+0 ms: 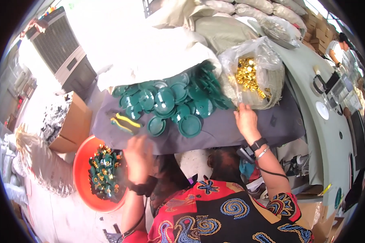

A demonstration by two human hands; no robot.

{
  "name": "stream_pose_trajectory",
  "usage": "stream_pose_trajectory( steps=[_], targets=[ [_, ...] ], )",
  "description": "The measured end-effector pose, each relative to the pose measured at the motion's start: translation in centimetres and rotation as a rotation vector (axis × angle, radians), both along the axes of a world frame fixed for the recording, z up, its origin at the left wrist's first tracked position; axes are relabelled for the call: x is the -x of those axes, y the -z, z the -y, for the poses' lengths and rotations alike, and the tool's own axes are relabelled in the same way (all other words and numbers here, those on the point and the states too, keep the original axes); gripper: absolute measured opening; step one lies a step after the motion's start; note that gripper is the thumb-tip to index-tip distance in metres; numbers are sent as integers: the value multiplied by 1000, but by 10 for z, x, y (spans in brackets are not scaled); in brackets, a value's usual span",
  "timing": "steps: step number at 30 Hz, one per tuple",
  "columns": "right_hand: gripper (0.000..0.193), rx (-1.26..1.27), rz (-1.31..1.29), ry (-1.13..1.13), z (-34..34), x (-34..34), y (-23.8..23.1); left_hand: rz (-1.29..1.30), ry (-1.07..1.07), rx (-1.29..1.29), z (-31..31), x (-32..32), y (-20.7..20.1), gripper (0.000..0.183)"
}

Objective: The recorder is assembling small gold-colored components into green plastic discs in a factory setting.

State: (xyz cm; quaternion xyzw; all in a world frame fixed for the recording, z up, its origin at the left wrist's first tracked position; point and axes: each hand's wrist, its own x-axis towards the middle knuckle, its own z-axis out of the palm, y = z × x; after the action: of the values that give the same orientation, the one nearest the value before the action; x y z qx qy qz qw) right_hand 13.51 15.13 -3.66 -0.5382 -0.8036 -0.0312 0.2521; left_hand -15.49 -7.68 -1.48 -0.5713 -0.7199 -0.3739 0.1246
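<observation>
My right hand (247, 122) is at the near edge of a clear plastic bag (273, 60), its fingers bent together; what they hold, if anything, is too small to make out. Shiny gold-coloured metal pieces (248, 75) lie in the bag. My left hand (138, 158) is blurred by motion at the cloth's front edge, beside an orange-red basin (80, 184). Inside the basin is a heap of dark green parts with gold pieces (103, 172). Round dark green plastic discs (164, 101) are piled on the grey cloth (227, 131). Yellow-handled pliers (125, 121) lie left of them.
A white sack (166, 52) covers the far side of the pile. At left stand a cardboard box (75, 123) of grey parts, a full sack (44, 164) and an air cooler (59, 44). On the right, a curved table (312, 101) runs toward another person (336, 50).
</observation>
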Motion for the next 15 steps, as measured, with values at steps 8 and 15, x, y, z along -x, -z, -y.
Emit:
stream_pose_trajectory(
  steps=[8, 15],
  targets=[
    [8, -117, -214, -236, 0, 10, 26, -325, 290, 139, -50, -72, 2, 58],
    [14, -64, -276, -208, 16, -22, 15, -332, 333, 144, -74, -84, 9, 51]
  ],
)
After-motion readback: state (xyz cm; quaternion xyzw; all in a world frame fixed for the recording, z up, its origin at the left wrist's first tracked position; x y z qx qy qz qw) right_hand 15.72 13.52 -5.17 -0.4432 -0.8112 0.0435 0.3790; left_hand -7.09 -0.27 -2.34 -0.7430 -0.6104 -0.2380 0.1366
